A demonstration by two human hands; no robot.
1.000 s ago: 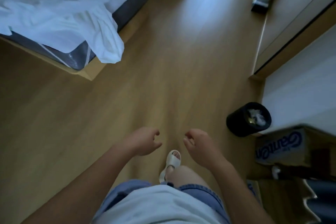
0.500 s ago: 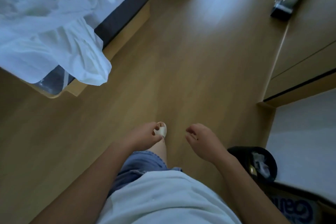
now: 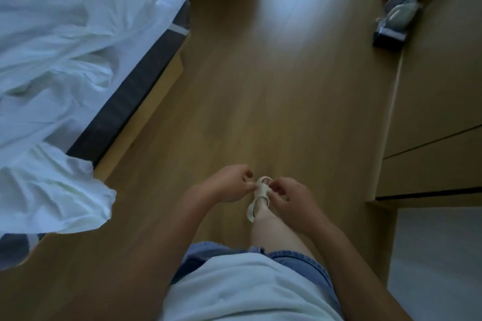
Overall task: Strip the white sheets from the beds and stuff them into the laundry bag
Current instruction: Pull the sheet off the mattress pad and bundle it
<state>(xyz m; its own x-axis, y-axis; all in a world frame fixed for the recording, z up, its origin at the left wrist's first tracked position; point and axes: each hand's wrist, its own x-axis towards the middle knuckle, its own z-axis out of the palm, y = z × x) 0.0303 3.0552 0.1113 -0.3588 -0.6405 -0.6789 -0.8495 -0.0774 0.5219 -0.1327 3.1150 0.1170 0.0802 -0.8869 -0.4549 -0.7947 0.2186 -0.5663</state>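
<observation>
Dim, soft blur, floor (image 3: 273, 81) glare.

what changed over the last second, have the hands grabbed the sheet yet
No grab. The person stepped forward beside the bed; the black bin and cardboard box slid out of view. The left hand and right hand drew closer together, both still empty. The white sheet stays crumpled on the bed.

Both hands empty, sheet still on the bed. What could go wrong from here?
1. The crumpled white sheet hangs off the dark mattress corner above the wooden floor; pulled loose, it may pool near the white sandal and trip the person.
2. No laundry bag is in view, so the left hand and right hand, both empty, may have nowhere to put it.
3. The dark wrapped package sits near the light wooden cabinet edge; a flung sheet might knock it off.
</observation>
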